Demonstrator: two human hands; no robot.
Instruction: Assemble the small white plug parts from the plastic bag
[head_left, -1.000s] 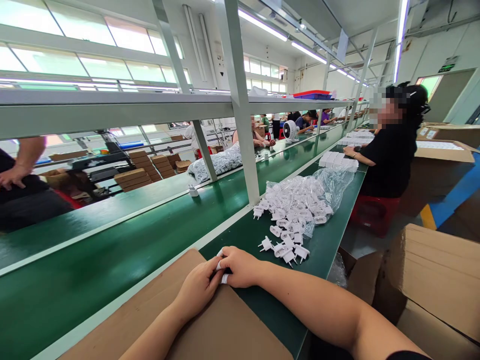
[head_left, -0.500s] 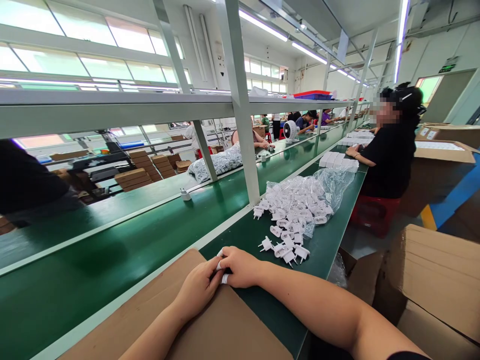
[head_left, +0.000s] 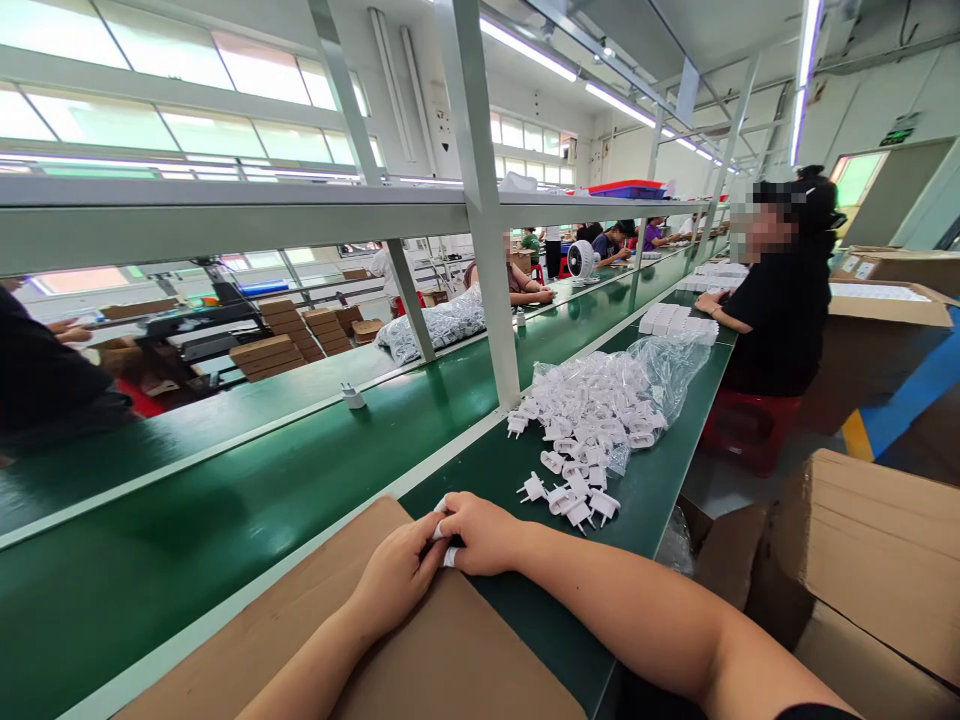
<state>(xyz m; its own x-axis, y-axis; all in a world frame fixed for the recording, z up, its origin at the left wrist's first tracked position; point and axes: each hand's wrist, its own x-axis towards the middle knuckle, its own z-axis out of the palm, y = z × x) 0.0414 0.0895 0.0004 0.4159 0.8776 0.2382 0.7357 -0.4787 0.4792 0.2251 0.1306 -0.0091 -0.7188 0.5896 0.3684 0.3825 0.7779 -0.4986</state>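
Note:
My left hand (head_left: 396,570) and my right hand (head_left: 484,533) meet over the far edge of a brown cardboard sheet (head_left: 457,660). Their fingers are closed and pressed against each other. White wrapping shows around some fingertips; whether anything small is held between them is hidden. Beyond my right hand, loose white plug adapters (head_left: 577,510) with metal pins lie on the green bench. Behind these, a heap of adapters (head_left: 592,400) partly sits in a clear plastic bag (head_left: 667,375).
A green conveyor belt (head_left: 247,470) runs along the left, carrying a white plug (head_left: 352,396). A grey post (head_left: 491,250) rises at the bench edge. Rows of white pieces (head_left: 675,322) lie near a seated co-worker (head_left: 780,290). Cardboard boxes (head_left: 885,550) stand at right.
The white plug on the belt has shifted left and slightly nearer. Co-workers at left and across the belt have changed posture. My hands have stayed in place.

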